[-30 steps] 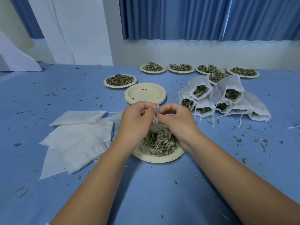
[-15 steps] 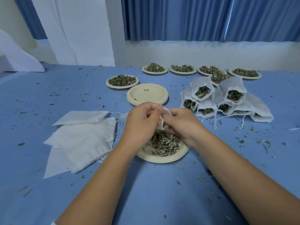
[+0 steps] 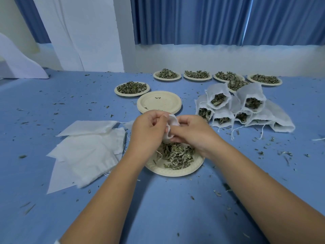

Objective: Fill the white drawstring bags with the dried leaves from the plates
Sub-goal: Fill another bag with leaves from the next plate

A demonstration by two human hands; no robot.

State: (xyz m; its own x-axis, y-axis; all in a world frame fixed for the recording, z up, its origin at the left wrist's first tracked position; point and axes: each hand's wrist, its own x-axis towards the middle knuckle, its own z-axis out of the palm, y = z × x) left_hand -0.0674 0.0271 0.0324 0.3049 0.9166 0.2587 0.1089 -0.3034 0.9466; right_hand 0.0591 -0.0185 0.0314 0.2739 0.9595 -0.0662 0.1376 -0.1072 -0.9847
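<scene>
**Both hands pinch one bag over the plate**

I see my left hand (image 3: 149, 131) and right hand (image 3: 193, 132) meeting with fingers curled, pinching a small white bag (image 3: 172, 120) between them. The bag hangs just above the dried leaves (image 3: 175, 155) on the plate (image 3: 175, 172), midway across the table (image 3: 158, 208). Flat empty bags (image 3: 88, 148) lie toward its left edge and filled bags (image 3: 237, 106) toward its right.

The tablecloth (image 3: 158, 208) is plain light blue, flecked all over with dark grey-green crumbs. The plates (image 3: 159, 101) are pale cream. The dried leaves (image 3: 175, 155) are dull olive green with paler bits. Each bag (image 3: 88, 150) is white, with white string. The curtains (image 3: 193, 20) are deep blue with vertical pleats, and the wall (image 3: 228, 57) is off-white.
</scene>
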